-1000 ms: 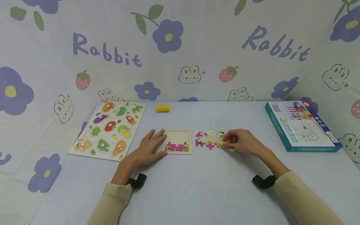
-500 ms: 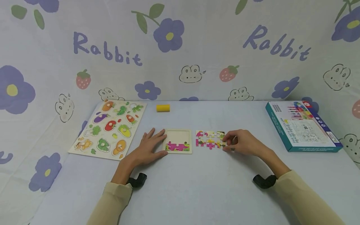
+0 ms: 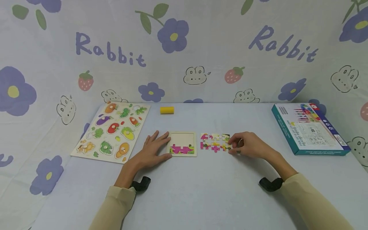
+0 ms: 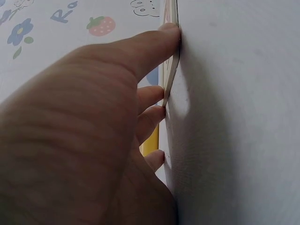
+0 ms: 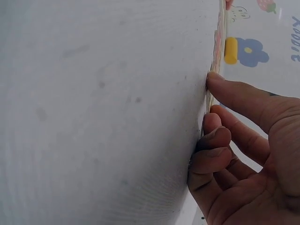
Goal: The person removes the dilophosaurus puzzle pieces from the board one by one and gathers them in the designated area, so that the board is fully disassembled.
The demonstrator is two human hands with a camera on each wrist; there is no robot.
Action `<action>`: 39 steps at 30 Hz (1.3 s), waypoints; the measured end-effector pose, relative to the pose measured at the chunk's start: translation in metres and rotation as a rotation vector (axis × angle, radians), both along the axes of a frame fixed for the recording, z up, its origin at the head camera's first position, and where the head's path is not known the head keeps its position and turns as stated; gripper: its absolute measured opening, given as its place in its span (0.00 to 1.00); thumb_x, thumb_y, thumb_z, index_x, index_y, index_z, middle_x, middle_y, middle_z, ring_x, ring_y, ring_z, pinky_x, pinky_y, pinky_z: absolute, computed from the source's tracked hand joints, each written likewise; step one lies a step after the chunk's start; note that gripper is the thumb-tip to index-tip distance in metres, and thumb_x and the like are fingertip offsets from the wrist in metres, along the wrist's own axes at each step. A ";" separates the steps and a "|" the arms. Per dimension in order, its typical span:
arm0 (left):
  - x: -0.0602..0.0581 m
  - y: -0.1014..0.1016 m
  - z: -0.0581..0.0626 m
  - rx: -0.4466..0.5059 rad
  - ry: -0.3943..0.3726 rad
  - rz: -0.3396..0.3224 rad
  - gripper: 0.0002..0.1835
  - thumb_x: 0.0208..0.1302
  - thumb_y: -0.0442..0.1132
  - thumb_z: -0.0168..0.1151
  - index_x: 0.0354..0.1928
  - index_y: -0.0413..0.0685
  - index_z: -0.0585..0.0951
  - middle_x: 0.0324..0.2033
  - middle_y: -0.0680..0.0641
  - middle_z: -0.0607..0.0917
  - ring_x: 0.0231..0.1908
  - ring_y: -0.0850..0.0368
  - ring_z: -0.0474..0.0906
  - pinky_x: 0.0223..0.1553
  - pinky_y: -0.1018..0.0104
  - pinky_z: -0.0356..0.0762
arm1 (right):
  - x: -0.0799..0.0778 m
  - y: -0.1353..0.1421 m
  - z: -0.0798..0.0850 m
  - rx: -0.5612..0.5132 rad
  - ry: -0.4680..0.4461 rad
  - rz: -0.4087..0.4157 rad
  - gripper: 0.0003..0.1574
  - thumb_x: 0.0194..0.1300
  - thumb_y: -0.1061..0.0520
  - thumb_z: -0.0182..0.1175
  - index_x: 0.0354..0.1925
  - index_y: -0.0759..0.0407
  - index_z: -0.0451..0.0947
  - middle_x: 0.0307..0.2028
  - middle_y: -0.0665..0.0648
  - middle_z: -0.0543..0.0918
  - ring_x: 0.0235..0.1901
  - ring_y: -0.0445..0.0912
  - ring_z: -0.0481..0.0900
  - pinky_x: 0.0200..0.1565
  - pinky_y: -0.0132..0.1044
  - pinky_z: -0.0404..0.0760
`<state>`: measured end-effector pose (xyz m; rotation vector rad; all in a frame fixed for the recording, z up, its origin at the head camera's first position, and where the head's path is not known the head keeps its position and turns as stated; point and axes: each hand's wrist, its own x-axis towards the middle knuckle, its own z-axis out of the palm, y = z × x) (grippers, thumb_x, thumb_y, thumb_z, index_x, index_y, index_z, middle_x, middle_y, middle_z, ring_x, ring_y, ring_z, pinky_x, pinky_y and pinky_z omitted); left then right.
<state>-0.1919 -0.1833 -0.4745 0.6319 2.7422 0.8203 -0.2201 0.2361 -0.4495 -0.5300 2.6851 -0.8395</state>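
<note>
against puzzle frame (image 3: 183, 139), left hand (image 3: 152, 152) spread; against pieces (image 3: 215, 148), right hand (image 3: 249, 145) curled, grip unclear

Location type: a screened tabletop play set-up, arranged for children's puzzles. The building or room type cannot be determined. Indicators are as follows. A printed fabric backdrop (image 3: 218, 48) encloses the far, left and right sides; it carries "Rabbit" lettering (image 3: 110, 52), purple flowers (image 3: 173, 35), strawberries (image 3: 85, 81) and rabbit faces (image 3: 195, 76). The table (image 3: 201, 191) has a plain, pale surface. Play items lie on it: a vegetable peg puzzle (image 3: 110, 136) at far left, a jigsaw tray (image 3: 182, 139) and loose jigsaw pieces (image 3: 215, 148) at centre, and a teal-edged box (image 3: 309, 127) at far right. Black wrist cameras (image 3: 141, 184) indicate recording use.
</note>
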 end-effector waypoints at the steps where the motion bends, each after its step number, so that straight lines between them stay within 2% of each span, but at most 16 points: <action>1: 0.000 0.000 0.000 0.000 -0.002 0.001 0.40 0.73 0.54 0.65 0.81 0.48 0.65 0.86 0.47 0.56 0.87 0.36 0.35 0.84 0.32 0.28 | 0.000 0.000 0.000 -0.001 -0.002 0.000 0.18 0.64 0.54 0.76 0.50 0.58 0.85 0.34 0.52 0.81 0.37 0.45 0.77 0.38 0.32 0.75; 9: -0.001 0.001 0.000 -0.006 -0.008 0.003 0.41 0.73 0.55 0.65 0.81 0.49 0.65 0.86 0.48 0.55 0.87 0.38 0.35 0.84 0.33 0.28 | 0.004 -0.004 0.006 -0.036 0.030 -0.025 0.19 0.64 0.52 0.76 0.50 0.57 0.85 0.35 0.52 0.82 0.35 0.45 0.77 0.33 0.31 0.75; 15: -0.002 0.000 0.002 -0.010 -0.005 0.005 0.41 0.73 0.55 0.65 0.81 0.48 0.65 0.86 0.48 0.56 0.87 0.38 0.35 0.84 0.33 0.29 | 0.001 -0.033 0.010 -0.100 0.050 -0.015 0.16 0.67 0.54 0.74 0.50 0.58 0.86 0.36 0.54 0.84 0.35 0.46 0.77 0.31 0.30 0.77; 21: -0.002 -0.001 0.000 -0.001 0.013 0.002 0.40 0.73 0.54 0.66 0.81 0.47 0.66 0.85 0.46 0.57 0.86 0.36 0.38 0.84 0.30 0.31 | -0.003 -0.081 0.009 -0.130 0.041 0.068 0.12 0.68 0.56 0.72 0.49 0.58 0.87 0.35 0.54 0.85 0.30 0.44 0.77 0.30 0.29 0.75; 28: -0.001 0.000 -0.001 0.002 0.014 -0.010 0.40 0.73 0.55 0.65 0.81 0.47 0.66 0.85 0.46 0.57 0.86 0.36 0.37 0.83 0.30 0.31 | -0.007 -0.130 0.007 -0.146 0.059 0.196 0.10 0.70 0.59 0.69 0.49 0.58 0.87 0.36 0.52 0.87 0.29 0.41 0.76 0.33 0.29 0.76; 39: -0.002 -0.001 0.000 0.003 0.018 -0.004 0.40 0.72 0.55 0.66 0.80 0.47 0.67 0.85 0.47 0.58 0.86 0.36 0.37 0.83 0.29 0.32 | -0.018 -0.169 0.006 -0.099 0.008 0.313 0.14 0.73 0.60 0.66 0.55 0.57 0.87 0.35 0.53 0.87 0.32 0.41 0.78 0.36 0.28 0.77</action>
